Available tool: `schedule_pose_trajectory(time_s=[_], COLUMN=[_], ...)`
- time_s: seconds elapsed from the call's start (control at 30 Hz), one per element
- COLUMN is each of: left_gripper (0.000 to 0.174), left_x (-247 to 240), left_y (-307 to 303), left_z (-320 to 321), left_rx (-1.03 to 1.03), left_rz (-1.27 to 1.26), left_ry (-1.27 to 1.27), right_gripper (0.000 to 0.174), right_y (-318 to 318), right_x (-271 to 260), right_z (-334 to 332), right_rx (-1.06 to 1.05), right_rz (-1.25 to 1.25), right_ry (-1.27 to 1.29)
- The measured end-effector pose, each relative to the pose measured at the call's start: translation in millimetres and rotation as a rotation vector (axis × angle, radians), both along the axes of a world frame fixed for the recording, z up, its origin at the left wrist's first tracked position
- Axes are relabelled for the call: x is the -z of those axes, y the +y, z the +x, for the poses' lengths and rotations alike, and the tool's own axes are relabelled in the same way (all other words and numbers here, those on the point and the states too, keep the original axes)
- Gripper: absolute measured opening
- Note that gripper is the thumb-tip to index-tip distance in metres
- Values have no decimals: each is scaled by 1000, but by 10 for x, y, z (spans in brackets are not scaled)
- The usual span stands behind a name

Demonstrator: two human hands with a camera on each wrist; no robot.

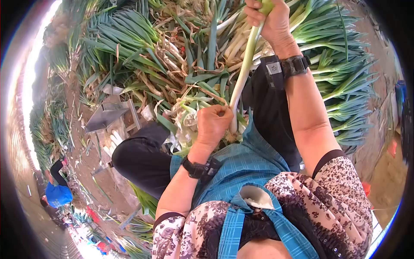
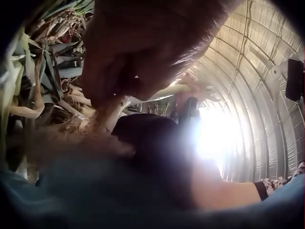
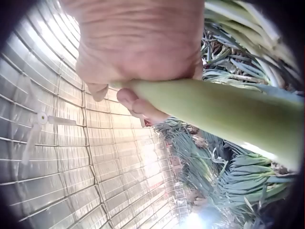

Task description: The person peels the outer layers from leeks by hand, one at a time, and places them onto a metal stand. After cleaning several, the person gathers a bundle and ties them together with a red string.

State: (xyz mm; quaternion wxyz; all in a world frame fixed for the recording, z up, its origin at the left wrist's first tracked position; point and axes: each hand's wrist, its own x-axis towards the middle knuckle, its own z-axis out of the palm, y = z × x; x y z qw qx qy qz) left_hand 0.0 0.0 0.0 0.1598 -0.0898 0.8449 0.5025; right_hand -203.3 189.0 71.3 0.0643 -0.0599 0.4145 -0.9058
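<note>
A long, thick green onion slants across the lap, its white root end low and its green part high. My right hand grips the green part, fingers curled round the stalk in the right wrist view. At the lower end my left hand has its fingers curled and pinches the onion near its root. In the left wrist view the left hand is dark, with brownish, stringy roots just under the fingertips. The top of the onion runs out of the head view.
Piled green onions and dry leaf litter lie ahead. Neat rows of onions are at the right. A grey metal piece stands left of the knee. Another person in blue is far left.
</note>
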Motion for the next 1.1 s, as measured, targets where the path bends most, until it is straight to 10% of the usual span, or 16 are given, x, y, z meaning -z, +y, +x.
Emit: schedule_pose_trajectory(time_s=[0.2,0.9,1.0,1.1], left_gripper=[22,17,15,16], left_x=[132,259,245,309], left_y=[113,79,-64,-238], left_z=[-26,-33,-69,-103], left_rx=[-192,-226,-359,-606], left_rz=[355,-64,19,716], left_ry=[30,388,293,10], right_gripper=[53,45,43,42], right_y=[233,27,158,232], right_x=[-8,24,66,77], right_z=[-86,19,-36,-45], right_rx=[-152,33,71,117], right_rz=[-163,-125,-144,-138], right_ry=[43,-70,-64,-60])
